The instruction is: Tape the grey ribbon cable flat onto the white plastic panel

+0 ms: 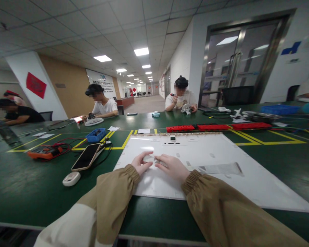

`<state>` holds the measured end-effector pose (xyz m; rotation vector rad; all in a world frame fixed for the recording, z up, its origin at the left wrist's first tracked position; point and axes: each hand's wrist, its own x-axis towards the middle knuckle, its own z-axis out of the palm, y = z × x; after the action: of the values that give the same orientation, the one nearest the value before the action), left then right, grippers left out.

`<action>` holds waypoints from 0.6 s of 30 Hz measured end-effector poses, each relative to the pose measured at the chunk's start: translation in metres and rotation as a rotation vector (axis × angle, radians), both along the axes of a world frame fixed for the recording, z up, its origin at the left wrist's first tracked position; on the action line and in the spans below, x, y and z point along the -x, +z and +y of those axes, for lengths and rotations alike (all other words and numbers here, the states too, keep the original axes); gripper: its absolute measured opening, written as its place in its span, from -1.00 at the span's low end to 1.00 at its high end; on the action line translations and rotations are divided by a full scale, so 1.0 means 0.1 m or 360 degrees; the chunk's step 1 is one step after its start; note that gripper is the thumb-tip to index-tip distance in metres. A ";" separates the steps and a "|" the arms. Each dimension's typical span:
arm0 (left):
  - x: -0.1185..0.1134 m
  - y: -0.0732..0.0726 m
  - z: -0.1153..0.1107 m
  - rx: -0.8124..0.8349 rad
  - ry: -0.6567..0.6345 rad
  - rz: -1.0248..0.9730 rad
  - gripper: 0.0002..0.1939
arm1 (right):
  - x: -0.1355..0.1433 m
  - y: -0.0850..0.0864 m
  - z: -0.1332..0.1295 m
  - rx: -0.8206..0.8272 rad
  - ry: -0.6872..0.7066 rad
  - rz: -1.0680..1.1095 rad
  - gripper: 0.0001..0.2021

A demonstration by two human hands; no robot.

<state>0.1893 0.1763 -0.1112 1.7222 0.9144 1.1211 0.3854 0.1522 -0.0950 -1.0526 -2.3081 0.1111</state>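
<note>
A large white panel (167, 187) lies flat on the green table in front of me. Both my hands are over its near-left part, fingertips facing each other. Between them is a small, thin greyish translucent piece (149, 158), whose kind I cannot make out. My left hand (141, 163) curves around its left side with thumb and index finger. On the other side, my right hand (173, 167) has its fingers closed on the piece's right end, partly covering it. A long translucent strip with printed marks (221, 168) lies on the panel, right of my right hand.
Left of the panel are a phone (87, 157), a white oval device (71, 178), an orange multimeter (44, 151) and a blue tray (95, 134). Red strips (180, 128) line the panel's far edge. Across the table, people (181, 97) handle parts; another blue tray (280, 109) stands far right.
</note>
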 end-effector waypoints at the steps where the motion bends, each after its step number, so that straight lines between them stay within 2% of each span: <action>1: 0.00 0.00 0.00 -0.0021 0.0001 -0.0012 -0.38 | 0.00 0.00 0.00 -0.0006 -0.0017 0.0005 -0.66; 4: -0.01 0.02 -0.01 -0.0015 -0.0034 -0.0090 -0.31 | 0.00 0.01 -0.01 -0.0025 -0.0051 0.0019 -0.66; 8: 0.00 0.04 -0.01 0.0157 -0.0188 -0.0144 -0.14 | 0.02 0.00 0.00 -0.0044 0.0008 0.0035 -0.69; 12: 0.01 0.04 -0.01 0.0167 -0.0247 -0.0126 -0.13 | 0.03 0.00 0.00 -0.0062 0.0081 0.0036 -0.71; 18: 0.01 0.01 0.01 0.0155 -0.0272 -0.0174 -0.18 | 0.03 -0.03 0.03 -0.0093 0.0077 0.0031 -0.74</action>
<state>0.1878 0.1772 -0.1099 1.6107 0.7283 1.0305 0.3822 0.1552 -0.0979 -0.9630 -2.3060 0.0718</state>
